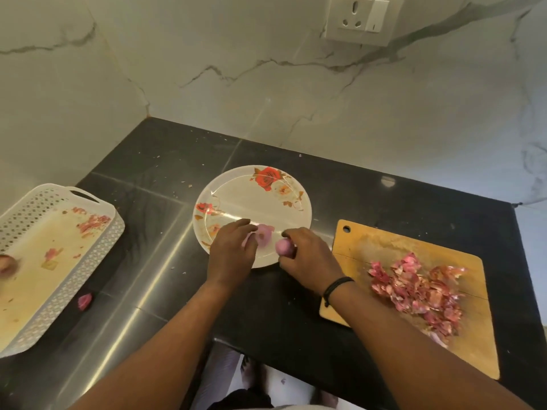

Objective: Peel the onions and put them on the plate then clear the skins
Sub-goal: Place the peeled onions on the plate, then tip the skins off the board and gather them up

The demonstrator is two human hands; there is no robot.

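A white plate (pixel 251 199) with red rose prints sits in the middle of the black counter. My left hand (pixel 232 250) reaches over the plate's near rim and its fingers hold a pale pink peeled onion (pixel 264 234). My right hand (pixel 307 255), a black band on its wrist, grips a second small peeled onion (pixel 284 247) at the plate's near edge. A heap of pink-red onion skins (pixel 417 288) lies on the wooden cutting board (pixel 370 247) to the right.
A white perforated tray (pixel 59 255) stands at the left with a few skin scraps and one unpeeled onion (pixel 7 264) at its edge. A loose skin piece (pixel 85 301) lies on the counter beside it. Marble walls close the back and left.
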